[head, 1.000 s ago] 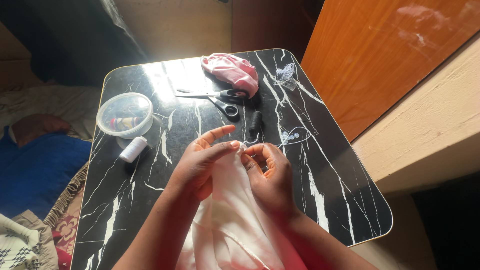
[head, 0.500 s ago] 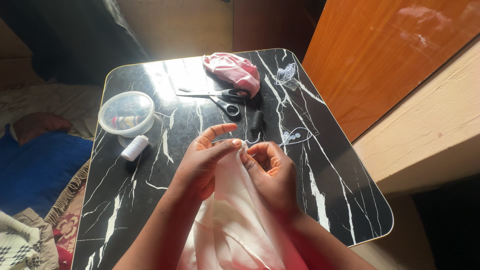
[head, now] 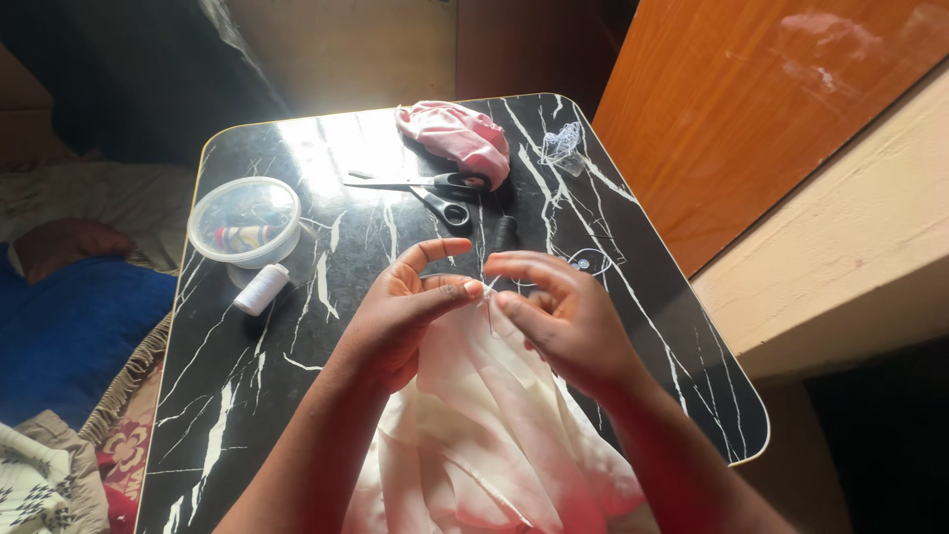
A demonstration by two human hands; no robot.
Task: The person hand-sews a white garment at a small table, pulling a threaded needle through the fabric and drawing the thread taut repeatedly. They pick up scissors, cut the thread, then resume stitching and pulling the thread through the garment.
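A pale cream cloth (head: 484, 425) lies over the near part of a black marble-patterned table (head: 257, 386) and hangs off its front. My left hand (head: 400, 316) pinches the cloth's upper edge between thumb and forefinger. My right hand (head: 563, 316) meets it fingertip to fingertip at the same spot, pinching something too small to tell, perhaps a needle. The cloth's top corner is hidden between the fingers.
Black-handled scissors (head: 435, 193), a pink cloth bundle (head: 455, 138) and a black thread spool (head: 505, 232) lie beyond the hands. A round clear tub (head: 244, 220) and a white thread spool (head: 260, 289) sit at left. Small clear buttons (head: 585, 262) and crumpled plastic (head: 561, 146) lie right.
My right hand has turned palm-down and lifted slightly, moving up and right over the cloth edge. My left hand has kept its pinch. The view shifted a little.
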